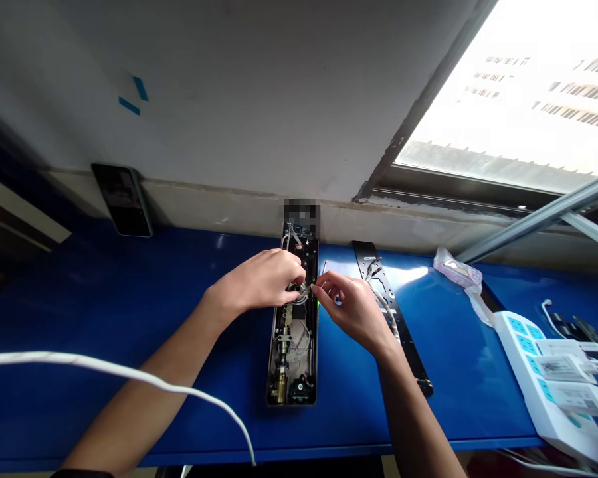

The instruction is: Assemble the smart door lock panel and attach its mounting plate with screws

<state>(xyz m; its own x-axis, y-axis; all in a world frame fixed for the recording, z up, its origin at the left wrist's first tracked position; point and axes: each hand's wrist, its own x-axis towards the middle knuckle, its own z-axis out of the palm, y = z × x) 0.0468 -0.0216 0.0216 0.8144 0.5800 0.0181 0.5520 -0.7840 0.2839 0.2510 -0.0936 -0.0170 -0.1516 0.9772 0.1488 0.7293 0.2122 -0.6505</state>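
Observation:
A long, narrow device housing (292, 362) lies open on the blue table, looking like a smart door lock body, with a brass cylinder (280, 388) and metal linkage inside. My left hand (266, 277) reaches over its middle, fingers curled and pinching at pale wires (301, 300). From the other side, my right hand (349, 305) has thumb and forefinger pinched at the housing's right edge, close to those wires. What sits between these fingertips is too small to make out. A thin stick-like thing and a bit of green show beside that hand. The black plate (409, 352) with a wrapped cable (389, 309) lies to the right.
A phone (122, 200) leans against the wall at back left. At right stand a white power strip (523, 372) with plugged-in adapters, a small plastic-wrapped packet (456, 269) and a metal frame bar (533, 216). A white cable (129, 370) crosses the foreground above my left forearm.

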